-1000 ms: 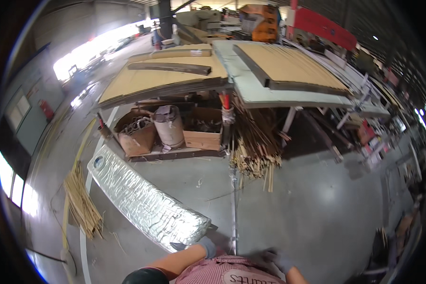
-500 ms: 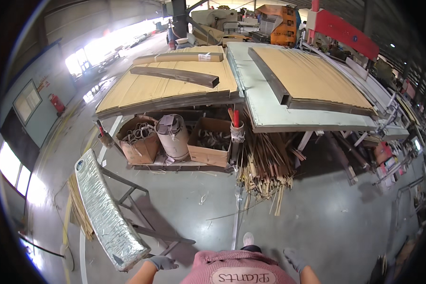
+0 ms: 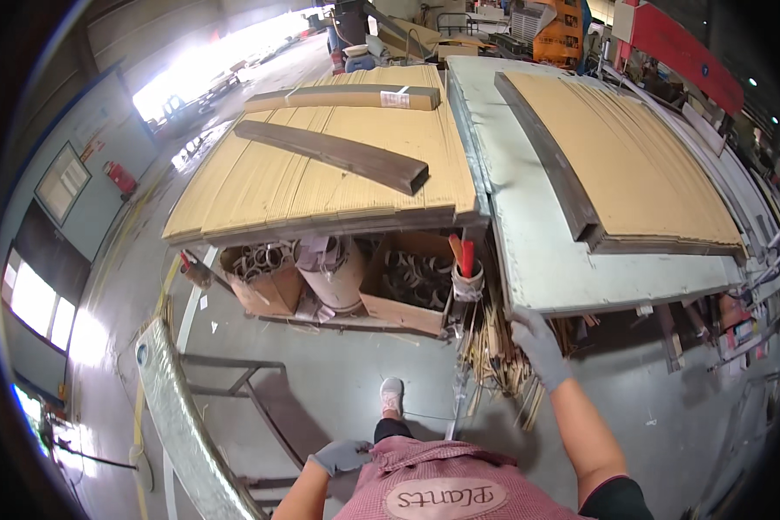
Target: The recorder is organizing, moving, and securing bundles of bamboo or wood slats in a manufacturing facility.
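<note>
My right hand [image 3: 539, 348], in a grey glove, is stretched forward with its fingers out at the near left corner of the pale green tabletop [image 3: 633, 290]. I cannot tell whether the fingertips touch the edge. My left hand [image 3: 342, 456], also gloved, hangs low beside my apron, its fingers loosely extended with nothing visible in them. Ahead, a dark rectangular tube [image 3: 334, 156] and a wrapped long bar [image 3: 347, 98] rest on a stack of tan boards [image 3: 295, 195]. Another dark tube [image 3: 550, 160] lies along a second tan stack [image 3: 628, 156] on the green tabletop.
A foil-wrapped padded bench [image 3: 178, 416] on a metal frame stands at left. Under the left stack sit a cardboard box of curved pieces [image 3: 399, 312], a white drum [image 3: 332, 273] and another box [image 3: 264, 290]. Thin wooden strips [image 3: 494, 355] lie beneath the tables' junction.
I have stepped closer to the tables, which now appear larger. My right hand has gone from my side up and forward to the green tabletop's edge. My left hand stays low.
</note>
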`<state>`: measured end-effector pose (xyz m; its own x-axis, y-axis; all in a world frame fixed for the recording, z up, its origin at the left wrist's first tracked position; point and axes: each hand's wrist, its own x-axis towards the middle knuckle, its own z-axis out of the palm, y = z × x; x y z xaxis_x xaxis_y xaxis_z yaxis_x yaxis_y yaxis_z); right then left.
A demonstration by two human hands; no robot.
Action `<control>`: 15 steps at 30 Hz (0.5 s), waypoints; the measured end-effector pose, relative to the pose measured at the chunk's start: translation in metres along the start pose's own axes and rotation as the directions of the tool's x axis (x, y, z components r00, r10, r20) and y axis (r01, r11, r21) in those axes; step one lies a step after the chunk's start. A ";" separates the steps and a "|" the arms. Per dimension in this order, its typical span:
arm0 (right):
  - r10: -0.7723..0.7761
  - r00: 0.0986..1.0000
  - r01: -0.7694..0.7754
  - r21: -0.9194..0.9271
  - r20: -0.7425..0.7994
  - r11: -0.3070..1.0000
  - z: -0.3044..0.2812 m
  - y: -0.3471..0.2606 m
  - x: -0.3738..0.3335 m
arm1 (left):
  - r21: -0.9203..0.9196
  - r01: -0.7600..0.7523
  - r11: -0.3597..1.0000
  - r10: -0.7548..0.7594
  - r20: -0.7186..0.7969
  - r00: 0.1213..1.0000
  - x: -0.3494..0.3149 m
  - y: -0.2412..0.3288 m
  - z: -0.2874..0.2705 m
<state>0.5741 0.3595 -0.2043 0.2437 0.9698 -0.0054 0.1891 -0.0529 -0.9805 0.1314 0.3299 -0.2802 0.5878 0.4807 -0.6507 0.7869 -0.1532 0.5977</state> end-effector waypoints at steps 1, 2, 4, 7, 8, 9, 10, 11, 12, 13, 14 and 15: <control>-0.011 0.999 0.015 0.081 -0.042 0.997 0.007 -0.002 0.028 | -0.014 -0.016 1.000 0.016 -0.007 1.000 0.014 -0.003 -0.027; -0.020 0.996 0.033 0.160 -0.086 0.987 0.014 -0.004 0.055 | -0.005 -0.024 1.000 0.024 -0.001 1.000 0.032 -0.008 -0.051; -0.015 0.984 0.032 0.094 -0.176 0.995 0.026 -0.008 0.111 | -0.114 -0.031 0.993 0.016 -0.130 0.991 0.064 -0.013 -0.106; 0.218 0.948 -0.158 0.249 -0.234 0.955 0.032 -0.028 0.186 | -0.071 -0.135 0.988 0.099 -0.376 0.921 0.087 0.010 -0.206; 0.192 0.958 -0.143 0.227 -0.213 0.963 0.018 -0.012 0.215 | -0.098 -0.200 0.975 0.136 -0.448 0.883 0.094 0.019 -0.237; 0.171 0.968 -0.131 0.209 -0.186 0.969 0.012 -0.004 0.240 | -0.100 -0.206 0.973 0.142 -0.443 0.885 0.098 0.031 -0.266; 0.151 0.976 -0.116 0.217 -0.156 0.969 0.019 -0.020 0.260 | -0.079 -0.314 0.946 0.213 -0.577 0.788 0.097 0.041 -0.294; 0.094 0.991 -0.060 0.301 -0.098 0.952 0.004 -0.004 0.285 | -0.032 -0.432 0.901 0.294 -0.686 0.666 0.102 0.055 -0.320; 0.030 0.999 -0.011 0.388 -0.043 0.922 -0.011 0.014 0.310 | -0.031 -0.442 0.896 0.305 -0.680 0.667 0.108 0.069 -0.345; 0.089 0.996 -0.070 0.411 -0.027 0.909 0.000 -0.005 0.323 | 0.090 -0.447 0.890 0.339 -0.788 0.515 0.108 0.076 -0.366; 0.148 0.989 -0.129 0.431 -0.009 0.893 0.011 -0.025 0.334 | 0.212 -0.424 0.880 0.373 -0.861 0.345 0.110 0.077 -0.382; 0.254 0.967 -0.227 0.504 0.016 0.833 0.012 -0.025 0.347 | 0.287 -0.354 0.890 0.398 -0.867 0.299 0.115 0.074 -0.394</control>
<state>0.6421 0.7003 -0.1840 0.2686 0.9282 -0.2577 -0.3772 -0.1448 -0.9147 0.1832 0.7134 -0.1260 0.3263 0.8315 0.4495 0.5462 -0.5540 0.6283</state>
